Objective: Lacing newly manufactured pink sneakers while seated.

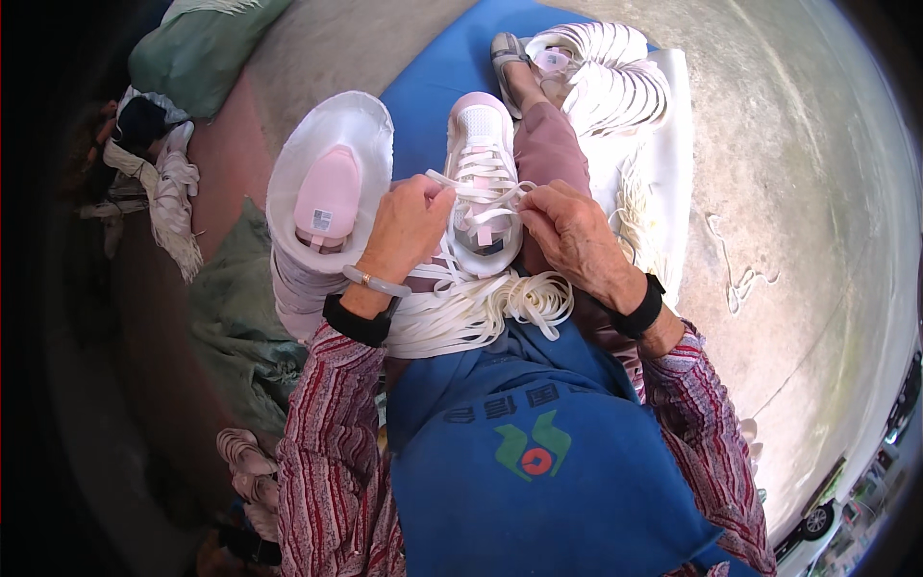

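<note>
Pale grey concrete floor (827,212) along right side and top of frame, brightly lit on the right. Reddish floor strip (226,163), left. Blue sheet (423,77), upper center. Car wheel (818,521), lower right edge. Lower left in deep shadow.

Bright, daylight-like, strongest at right: concrete floor (817,192) pale, with glare toward the rim. White cloth (678,125) nearly washed out. Left side dimmer, green cloth (236,313) muted, darkness beyond it. Centre crisp (separate strands show in the lace bundle (447,322)). Fisheye bends outer edges; corners black. Car (815,524), lower right, tilted, soft.
</note>
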Available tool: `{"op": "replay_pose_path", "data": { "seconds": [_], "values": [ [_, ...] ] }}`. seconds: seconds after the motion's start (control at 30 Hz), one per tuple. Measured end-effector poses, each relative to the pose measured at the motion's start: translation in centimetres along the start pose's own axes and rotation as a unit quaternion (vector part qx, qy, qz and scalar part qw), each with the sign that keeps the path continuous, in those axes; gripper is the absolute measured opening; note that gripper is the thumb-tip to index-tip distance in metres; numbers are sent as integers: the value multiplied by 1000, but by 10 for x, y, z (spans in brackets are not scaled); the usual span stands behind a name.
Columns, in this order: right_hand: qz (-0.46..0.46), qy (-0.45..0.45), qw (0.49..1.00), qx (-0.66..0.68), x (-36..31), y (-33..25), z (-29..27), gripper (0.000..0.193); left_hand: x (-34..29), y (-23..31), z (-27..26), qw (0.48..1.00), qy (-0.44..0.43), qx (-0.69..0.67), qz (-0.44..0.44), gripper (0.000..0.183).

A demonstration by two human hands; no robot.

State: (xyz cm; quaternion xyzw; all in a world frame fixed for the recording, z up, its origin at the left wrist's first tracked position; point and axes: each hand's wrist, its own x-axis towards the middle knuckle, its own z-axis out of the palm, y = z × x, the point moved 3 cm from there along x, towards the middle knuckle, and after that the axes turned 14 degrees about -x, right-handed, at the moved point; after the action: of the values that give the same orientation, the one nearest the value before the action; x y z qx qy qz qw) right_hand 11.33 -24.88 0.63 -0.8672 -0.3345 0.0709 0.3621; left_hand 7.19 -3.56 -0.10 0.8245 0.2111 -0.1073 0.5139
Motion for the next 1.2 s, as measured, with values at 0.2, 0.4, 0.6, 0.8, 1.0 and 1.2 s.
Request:
{"op": "replay_pose_path", "data": {
  "seconds": [0.2, 0.4, 0.6, 0.8, 1.0, 1.2],
  "values": [
    [1, 26, 999, 28, 7, 2, -1, 8, 6, 3, -2, 995, -69, -32, -64, 31],
    [-18, -115, 991, 67, 10, -6, 5, 7, 6, -6, -5, 992, -63, -89, -57, 28],
    [-5, -38, 999, -3, 19, 4, 13, 8, 12, 6, -7, 988, -9, -147, -42, 29],
    [3, -14, 999, -41, 25, 0, 18, 10, 36, 8, -20, 989, 64, -133, -8, 21],
    [-36, 116, 987, -109, 54, 5, 20, 16, 49, 4, -8, 990, 64, -124, 31, 20],
    [43, 114, 989, -85, 50, 19, -4, 14, 3, 7, -33, 985, 106, -85, 108, 20]
  ]
}}
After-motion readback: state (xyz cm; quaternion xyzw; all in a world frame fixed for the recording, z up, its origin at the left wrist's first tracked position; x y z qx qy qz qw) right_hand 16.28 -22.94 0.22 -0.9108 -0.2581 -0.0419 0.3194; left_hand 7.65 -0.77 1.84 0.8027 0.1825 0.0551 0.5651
